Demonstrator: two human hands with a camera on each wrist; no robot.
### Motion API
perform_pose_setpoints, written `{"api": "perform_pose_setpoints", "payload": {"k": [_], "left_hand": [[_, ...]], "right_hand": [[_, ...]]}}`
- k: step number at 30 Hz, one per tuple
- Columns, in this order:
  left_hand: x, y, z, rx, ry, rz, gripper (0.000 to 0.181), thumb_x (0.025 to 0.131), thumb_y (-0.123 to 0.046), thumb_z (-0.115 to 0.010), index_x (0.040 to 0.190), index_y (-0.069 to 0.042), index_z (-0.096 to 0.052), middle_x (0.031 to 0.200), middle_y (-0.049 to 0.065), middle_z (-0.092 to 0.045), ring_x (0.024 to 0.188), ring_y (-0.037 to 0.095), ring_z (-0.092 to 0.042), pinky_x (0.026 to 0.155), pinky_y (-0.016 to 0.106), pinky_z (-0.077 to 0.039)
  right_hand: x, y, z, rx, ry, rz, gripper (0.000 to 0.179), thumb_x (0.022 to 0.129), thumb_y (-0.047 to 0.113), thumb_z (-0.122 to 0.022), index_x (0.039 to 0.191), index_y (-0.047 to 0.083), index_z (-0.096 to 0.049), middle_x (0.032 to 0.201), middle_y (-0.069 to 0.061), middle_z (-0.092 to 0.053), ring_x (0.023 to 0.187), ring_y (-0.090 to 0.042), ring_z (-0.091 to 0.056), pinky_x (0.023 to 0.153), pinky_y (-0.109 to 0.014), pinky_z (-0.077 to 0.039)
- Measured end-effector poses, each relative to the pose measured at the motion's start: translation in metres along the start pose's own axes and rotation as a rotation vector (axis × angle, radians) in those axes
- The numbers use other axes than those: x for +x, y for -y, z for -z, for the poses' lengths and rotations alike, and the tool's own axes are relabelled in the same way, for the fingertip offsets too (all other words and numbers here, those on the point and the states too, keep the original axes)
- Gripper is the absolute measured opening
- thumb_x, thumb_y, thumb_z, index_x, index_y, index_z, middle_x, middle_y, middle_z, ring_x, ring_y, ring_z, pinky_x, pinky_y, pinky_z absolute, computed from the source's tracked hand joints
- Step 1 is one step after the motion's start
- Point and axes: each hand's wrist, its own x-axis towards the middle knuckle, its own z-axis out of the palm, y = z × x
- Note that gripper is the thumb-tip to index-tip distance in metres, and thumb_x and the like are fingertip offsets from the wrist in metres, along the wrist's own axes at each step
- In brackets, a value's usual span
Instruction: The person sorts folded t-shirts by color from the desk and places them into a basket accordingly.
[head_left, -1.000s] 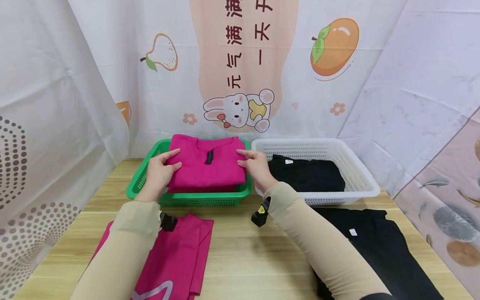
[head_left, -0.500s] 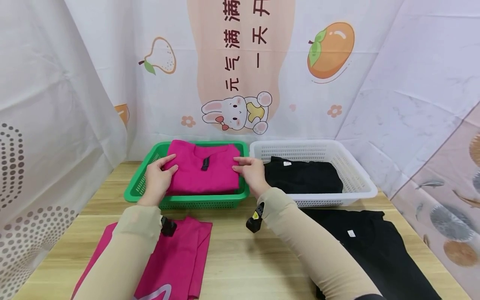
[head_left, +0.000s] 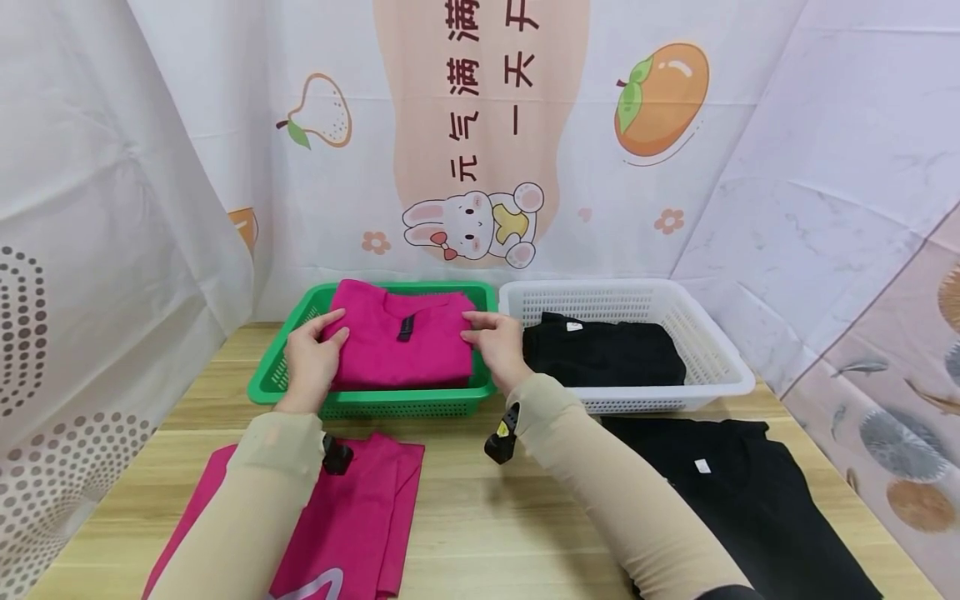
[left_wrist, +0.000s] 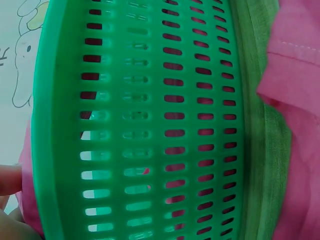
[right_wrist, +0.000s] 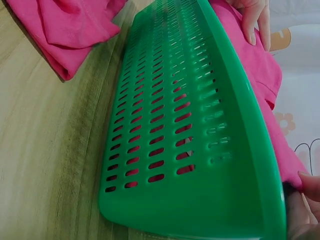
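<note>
Your left hand (head_left: 309,358) and right hand (head_left: 498,346) pinch opposite sides of the folded magenta T-shirt (head_left: 401,358), fingers closed on cloth, probably keeping it flat inside the green basket (head_left: 397,400). It sits lower there than a second ago (black tab (head_left: 406,328) uppermost), its right edge farther from the basket's right wall.

One worktop (head_left: 480,517). Two baskets along far edge: green basket (head_left: 408,397), white basket (head_left: 708,390). Two pink shirts in sight: held pink shirt (head_left: 390,358), near-left pink shirt (head_left: 363,500). Two black shirts in sight: basketed black shirt (head_left: 607,358), near-right black shirt (head_left: 750,500). Two grips: left grip (head_left: 311,358), right grip (head_left: 498,346). Layers beneath uncountable.
</note>
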Motion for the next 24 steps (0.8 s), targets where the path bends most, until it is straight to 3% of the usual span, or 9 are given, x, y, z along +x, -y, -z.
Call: {"api": "perform_pose_setpoints", "payload": {"k": [3, 7, 10, 15, 21, 24], "left_hand": [[0.001, 0.001, 0.000, 0.003, -0.045, 0.003, 0.037, 0.098, -0.014, -0.060, 0.135, -0.014, -0.063, 0.143, 0.010, -0.057, 0.136, 0.025, -0.046, 0.108, 0.040, -0.041], [0.002, 0.006, 0.001, -0.021, -0.147, 0.013, 0.033, 0.098, -0.010, -0.059, 0.130, -0.014, -0.066, 0.132, 0.008, -0.066, 0.118, 0.016, -0.057, 0.091, 0.025, -0.045], [0.001, 0.010, 0.003, -0.060, -0.193, 0.016, 0.031, 0.098, -0.009, -0.059, 0.127, -0.013, -0.068, 0.128, 0.009, -0.067, 0.101, 0.006, -0.056, 0.080, 0.017, -0.042], [-0.001, 0.013, 0.007, -0.094, -0.185, -0.002, 0.030, 0.097, -0.009, -0.061, 0.126, -0.010, -0.068, 0.123, 0.010, -0.068, 0.090, -0.005, -0.051, 0.078, 0.014, -0.043], [-0.005, 0.013, 0.010, -0.072, -0.146, -0.007, 0.030, 0.096, -0.015, -0.065, 0.125, -0.011, -0.069, 0.103, -0.005, -0.066, 0.087, -0.003, -0.050, 0.073, 0.014, -0.043], [-0.011, 0.013, 0.013, -0.061, -0.130, -0.003, 0.031, 0.096, -0.019, -0.065, 0.126, -0.013, -0.069, 0.109, -0.005, -0.066, 0.089, -0.004, -0.051, 0.071, 0.014, -0.043]], "right_hand": [[-0.001, 0.000, -0.002, -0.009, -0.010, 0.022, 0.034, 0.087, -0.005, -0.069, 0.119, 0.006, -0.073, 0.124, -0.013, -0.069, 0.102, -0.019, -0.067, 0.086, -0.029, -0.058], [-0.001, -0.002, -0.003, -0.082, -0.004, 0.067, 0.035, 0.089, -0.004, -0.066, 0.122, 0.008, -0.071, 0.123, -0.011, -0.070, 0.110, -0.023, -0.068, 0.089, -0.033, -0.057], [-0.002, -0.005, -0.002, -0.157, -0.017, 0.100, 0.037, 0.090, -0.005, -0.063, 0.123, 0.010, -0.070, 0.120, -0.013, -0.071, 0.112, -0.025, -0.068, 0.090, -0.036, -0.057], [-0.004, -0.008, 0.004, -0.176, -0.027, 0.114, 0.036, 0.091, -0.005, -0.062, 0.122, 0.009, -0.071, 0.119, -0.016, -0.071, 0.111, -0.025, -0.068, 0.092, -0.038, -0.056], [-0.008, -0.007, 0.009, -0.168, -0.018, 0.135, 0.036, 0.089, -0.004, -0.065, 0.122, 0.010, -0.071, 0.120, -0.015, -0.071, 0.110, -0.024, -0.069, 0.092, -0.038, -0.056], [-0.011, -0.007, 0.009, -0.146, -0.019, 0.142, 0.036, 0.088, -0.005, -0.065, 0.120, 0.009, -0.072, 0.120, -0.014, -0.071, 0.109, -0.024, -0.070, 0.092, -0.038, -0.056]]}}
